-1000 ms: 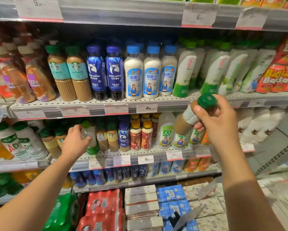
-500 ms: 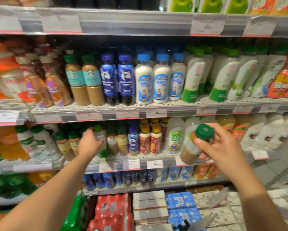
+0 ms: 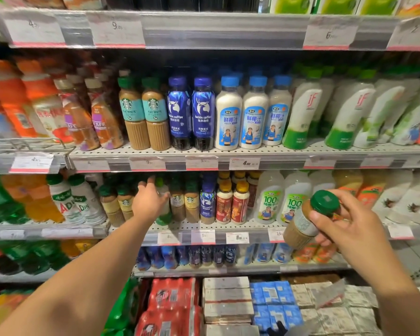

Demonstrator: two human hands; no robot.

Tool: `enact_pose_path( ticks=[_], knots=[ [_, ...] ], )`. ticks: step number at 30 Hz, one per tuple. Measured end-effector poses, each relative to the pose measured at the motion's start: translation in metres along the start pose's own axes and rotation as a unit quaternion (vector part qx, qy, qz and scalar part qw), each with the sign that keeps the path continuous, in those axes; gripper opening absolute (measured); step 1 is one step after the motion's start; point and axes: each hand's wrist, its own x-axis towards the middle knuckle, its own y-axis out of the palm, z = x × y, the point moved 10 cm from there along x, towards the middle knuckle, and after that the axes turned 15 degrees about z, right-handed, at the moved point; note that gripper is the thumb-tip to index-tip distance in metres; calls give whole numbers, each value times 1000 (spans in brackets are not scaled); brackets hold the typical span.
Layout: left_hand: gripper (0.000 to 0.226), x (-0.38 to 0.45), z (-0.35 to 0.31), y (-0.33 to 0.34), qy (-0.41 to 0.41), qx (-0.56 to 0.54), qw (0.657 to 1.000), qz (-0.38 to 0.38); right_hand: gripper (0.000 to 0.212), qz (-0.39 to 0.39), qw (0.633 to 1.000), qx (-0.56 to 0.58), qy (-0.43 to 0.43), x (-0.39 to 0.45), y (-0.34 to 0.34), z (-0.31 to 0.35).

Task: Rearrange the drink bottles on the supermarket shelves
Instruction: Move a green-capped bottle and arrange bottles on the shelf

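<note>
Supermarket shelves, stocked in tiers, price tags along each front edge. Right hand [image 3: 349, 229] clamped on a coffee bottle [image 3: 306, 221] with a green cap, tilted, cap toward the camera, held clear in front of the middle shelf's [image 3: 252, 229] front edge, toward its right end. Left hand [image 3: 149, 202] reaches onto the same shelf, left of centre, fingers wrapped round a pale green-capped bottle [image 3: 164, 212] standing at the front edge; grip appears closed on it. Just beside it, rows of small Starbucks bottles [image 3: 192, 202], then a blue Luckin bottle [image 3: 207, 200]. Upper shelf [image 3: 228, 154] carries taller Starbucks flat white bottles [image 3: 144, 115], blue coffee bottles [image 3: 192, 112] and white coconut drinks [image 3: 250, 115]. Red multipacks [image 3: 172, 304] sit at the bottom.
</note>
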Motion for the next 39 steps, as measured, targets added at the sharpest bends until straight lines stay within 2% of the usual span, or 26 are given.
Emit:
enact_pose_path(
  ticks=[4, 9, 14, 19, 28, 34, 39],
  knots=[
    [63, 2, 0, -4, -1, 3, 1000, -6, 30, 6, 1000, 3, 8, -4, 3, -7],
    [57, -7, 4, -3, 39, -11, 999, -24, 29, 15, 1000, 6, 18, -5, 8, -12],
    [53, -21, 6, 4, 85, -74, 994, -9, 31, 24, 1000, 5, 15, -3, 15, -11],
    [39, -34, 18, 2, 66, -170, 983, 7, 32, 33, 999, -2, 7, 0, 24, -5],
    [22, -55, 39, -4, 72, -247, 966, -3, 32, 41, 999, -9, 12, 2, 35, -2],
    [20, -65, 53, -6, 101, -305, 946, 30, 28, 56, 998, -3, 7, 7, 48, 1],
    [19, -94, 43, -34, 141, -338, 930, 17, 27, 78, 997, -10, 9, 17, 71, 4]
  ],
)
